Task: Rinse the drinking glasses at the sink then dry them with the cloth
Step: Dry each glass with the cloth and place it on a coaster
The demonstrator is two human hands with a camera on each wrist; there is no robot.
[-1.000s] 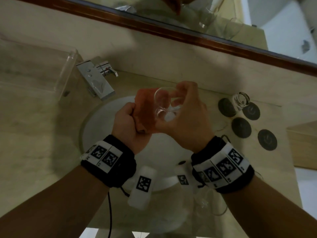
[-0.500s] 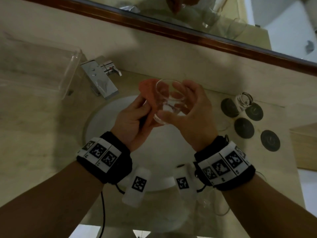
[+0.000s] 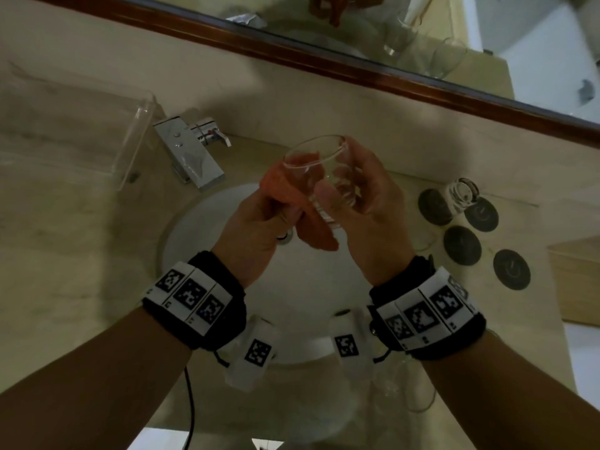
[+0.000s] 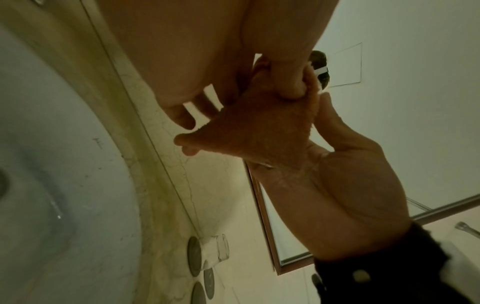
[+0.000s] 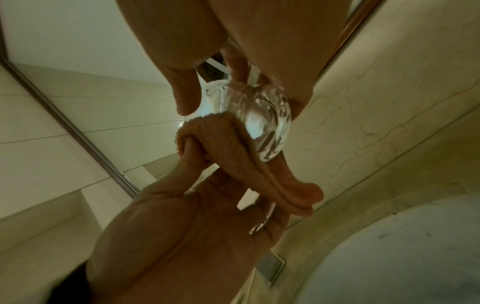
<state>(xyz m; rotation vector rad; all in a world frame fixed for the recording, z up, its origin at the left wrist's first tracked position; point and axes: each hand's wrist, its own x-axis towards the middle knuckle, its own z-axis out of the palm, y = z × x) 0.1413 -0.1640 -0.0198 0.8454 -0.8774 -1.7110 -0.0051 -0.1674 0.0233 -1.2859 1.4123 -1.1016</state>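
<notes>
Head cam sits above, looks steeply down at the sink [image 3: 227,306] & counter; mirror [image 3: 422,43] runs along top edge. Mid range, both forearms in shot. Left wrist cam sits low under the left hand [image 4: 197,61], aims up & across at the right hand [image 4: 337,185], very close. Right wrist cam mirrors it, close under the glass [image 5: 262,127]. All 3 views share the cloth [image 3: 305,219], hands, basin rim.

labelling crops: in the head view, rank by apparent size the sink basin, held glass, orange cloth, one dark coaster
1. sink basin
2. held glass, nearer the camera
3. orange cloth, partly hidden, close to the glass
4. dark coaster
</notes>
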